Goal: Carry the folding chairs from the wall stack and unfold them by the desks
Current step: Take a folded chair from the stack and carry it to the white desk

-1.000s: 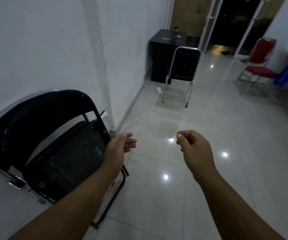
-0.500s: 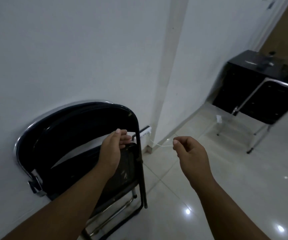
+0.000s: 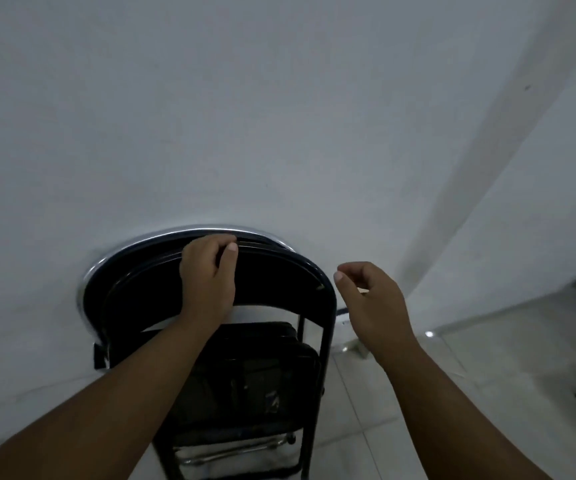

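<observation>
Black vinyl and chrome tubing fill the space below me: the folded chairs [image 3: 210, 341] stand upright, leaning flat against the white wall [image 3: 279, 116], their long axis running floor to top, their curved backrests stacked one behind another. They sit straight ahead of me and slightly to my left. My left hand [image 3: 208, 275] is the nearer one and is already on the stack; its fingers [image 3: 210, 245] hook over the top edge of the front chair's backrest [image 3: 272, 278], thumb on the near face, so I am clasping that rim. My right hand [image 3: 373, 299] hangs free, just beside the right-hand frame tube [image 3: 328, 341] and not touching it, fingers loosely curled with the thumb and forefinger close together, holding nothing that I can see.

I judge this to be the start of picking one chair off the stack. What matters is that the front chair lies closest to me with the others packed tight behind it, a chrome rim [image 3: 134, 244] showing at the very back. Pulling the top toward me should tip it away from the rest, and my right hand is placed to catch the side tube. The tiled floor [image 3: 452, 393] looks glossy, so the feet may slide
</observation>
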